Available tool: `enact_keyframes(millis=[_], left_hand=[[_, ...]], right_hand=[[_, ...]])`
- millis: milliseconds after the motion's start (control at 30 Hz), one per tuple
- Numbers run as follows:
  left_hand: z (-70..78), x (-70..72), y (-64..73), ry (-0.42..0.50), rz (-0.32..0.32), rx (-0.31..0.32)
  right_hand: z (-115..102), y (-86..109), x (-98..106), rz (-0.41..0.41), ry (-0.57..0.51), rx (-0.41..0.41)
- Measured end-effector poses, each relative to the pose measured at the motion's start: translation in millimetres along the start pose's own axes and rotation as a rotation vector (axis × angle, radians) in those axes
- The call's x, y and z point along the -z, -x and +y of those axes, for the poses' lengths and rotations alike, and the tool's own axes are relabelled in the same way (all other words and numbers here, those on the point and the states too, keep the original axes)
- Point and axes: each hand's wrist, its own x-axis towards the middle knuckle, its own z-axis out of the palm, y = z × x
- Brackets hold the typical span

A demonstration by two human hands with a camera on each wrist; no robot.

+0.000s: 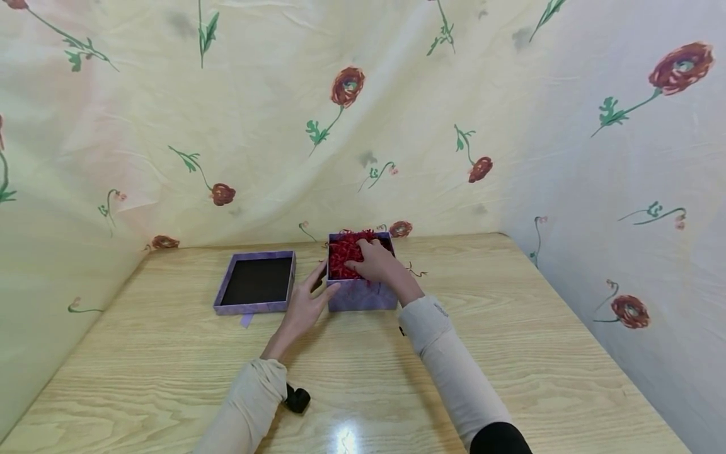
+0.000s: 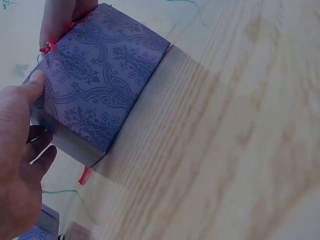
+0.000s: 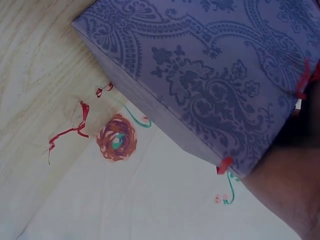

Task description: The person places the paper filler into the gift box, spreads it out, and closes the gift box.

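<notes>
Steadying the box helps even spreading of the red shreds. Head view: box near the rear edge of the worktop, lid to its left, open room at right; right grip among the shreds (opening and hold cannot be told). Left wrist view: left grip, partly closed, holds the box corner, thumb on front. Right wrist view: loose strands beside the box

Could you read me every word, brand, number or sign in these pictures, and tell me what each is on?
No readable text anywhere.
Right sleeve's cuff: a small grey mark, too small to tell whether it is lettering.
Purple box: only ornamental pattern on the sides that show.
Backdrop: printed flowers, no lettering visible.
</notes>
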Motion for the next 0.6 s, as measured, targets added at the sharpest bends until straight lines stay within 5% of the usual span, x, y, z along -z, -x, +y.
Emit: enact_keyframes(millis=[300,600], left_hand=[[24.9,1.8,3.0,0.008,-0.01,0.017],[38.9,4.2,6.4,0.018,-0.018,-0.012]], right_hand=[[4.5,22.5,8.0,0.064,-0.034,0.115],[-0.1,35.6,16.7,-0.089,0.0,0.135]])
